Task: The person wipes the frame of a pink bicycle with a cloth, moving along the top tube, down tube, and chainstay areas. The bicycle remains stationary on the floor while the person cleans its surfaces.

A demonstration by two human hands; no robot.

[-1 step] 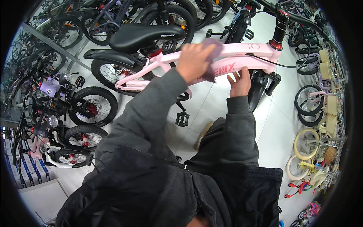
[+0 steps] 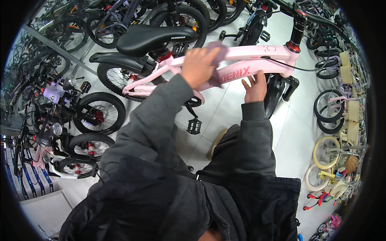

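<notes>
A pink bicycle point(image 2: 257, 54) with a black saddle point(image 2: 157, 39) stands across the view in front of me, its handlebar end to the right. My left hand point(image 2: 199, 67) is closed around a dull purple cloth point(image 2: 220, 54). That cloth lies against the middle of the twin frame tubes and covers part of the red lettering. Under the front of the lower tube, my right hand point(image 2: 256, 88) has its fingers apart, with a fingertip touching the tube's lower edge. A black crank pedal point(image 2: 194, 126) hangs below the frame.
Bicycles with black tyres point(image 2: 99, 113) crowd the left side and the back. Along the right stand small bicycles, one with a cream wheel point(image 2: 326, 153). A white carton point(image 2: 46, 211) sits at lower left beside blue-and-white boxes point(image 2: 36, 179). The floor has pale tiles point(image 2: 219, 106).
My left hand has slid the cloth leftward along the frame, uncovering more of the red lettering. My right hand stays at the lower tube.
</notes>
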